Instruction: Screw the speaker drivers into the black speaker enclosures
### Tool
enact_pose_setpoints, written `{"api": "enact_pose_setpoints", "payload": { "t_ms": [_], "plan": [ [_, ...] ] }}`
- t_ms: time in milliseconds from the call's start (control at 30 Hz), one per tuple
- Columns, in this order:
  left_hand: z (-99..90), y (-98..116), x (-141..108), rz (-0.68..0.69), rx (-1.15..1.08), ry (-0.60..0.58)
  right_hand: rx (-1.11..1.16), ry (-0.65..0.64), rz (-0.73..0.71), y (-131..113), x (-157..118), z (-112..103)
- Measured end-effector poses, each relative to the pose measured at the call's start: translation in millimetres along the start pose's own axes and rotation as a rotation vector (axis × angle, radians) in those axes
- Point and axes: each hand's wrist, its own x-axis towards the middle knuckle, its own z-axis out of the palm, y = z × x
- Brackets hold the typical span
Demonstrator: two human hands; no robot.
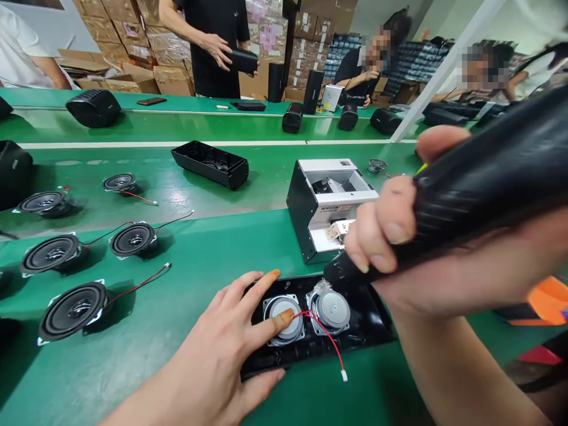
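Observation:
A black speaker panel [284, 357] lies on the green bench with two round speaker drivers, the left driver [284, 319] and the right driver [335, 310], set in it backs up. My left hand [231, 340] is spread over the panel's left end, its index finger on the left driver and its thumb by the near edge. A thick black electric screwdriver [470, 183] is wrapped in my right hand [386, 231]. Its nose, with a clear piece at the end, points down at the right driver's upper left rim; the bit is hidden. Red wires [332, 343] trail from the drivers to a white plug.
A screw feeder [306, 207] stands just behind the panel. Several loose drivers [75, 310] with wires lie at left. An open black speaker housing [210, 164] sits farther back. Across the bench a person [217, 47] holds a black speaker; other people sit at right.

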Motion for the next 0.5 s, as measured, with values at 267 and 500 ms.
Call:
{"api": "enact_pose_setpoints", "payload": {
  "t_ms": [267,500],
  "plan": [
    [-2.0,3,3,-0.011,0.03,0.012,0.098,-0.025,0.059,37,-5,9],
    [-2.9,1,-2,0.008,0.091,0.01,0.099,0.004,0.083,30,-2,3]
  ]
}}
